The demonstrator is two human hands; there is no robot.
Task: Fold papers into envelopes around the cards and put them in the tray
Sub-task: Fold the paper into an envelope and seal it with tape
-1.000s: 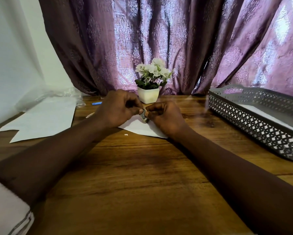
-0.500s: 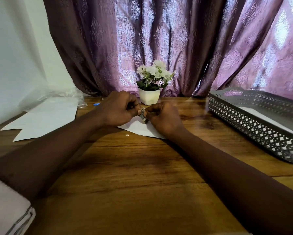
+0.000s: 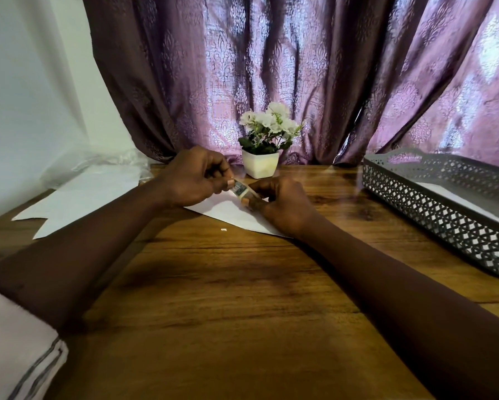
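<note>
A white paper [image 3: 228, 210] lies on the wooden table [image 3: 242, 298] under both hands. Just above it, my left hand [image 3: 193, 179] and my right hand [image 3: 282, 204] meet and pinch a small pale printed object [image 3: 240, 190] between fingertips and thumbs; I cannot tell what it is. The left fingers curl on its upper left end, and the right fingers hold its lower right end. A grey perforated tray [image 3: 432, 209] stands at the right with a white sheet [image 3: 456, 199] inside.
More white papers [image 3: 83, 197] lie at the left by a crumpled clear plastic bag [image 3: 104, 166]. A white pot of flowers [image 3: 261, 166] stands right behind the hands. A purple curtain hangs behind the table. A tiny white scrap [image 3: 223, 229] lies on the wood.
Both hands stay together over the paper. The small object shows a little more between the fingertips now. The view has shifted slightly.
</note>
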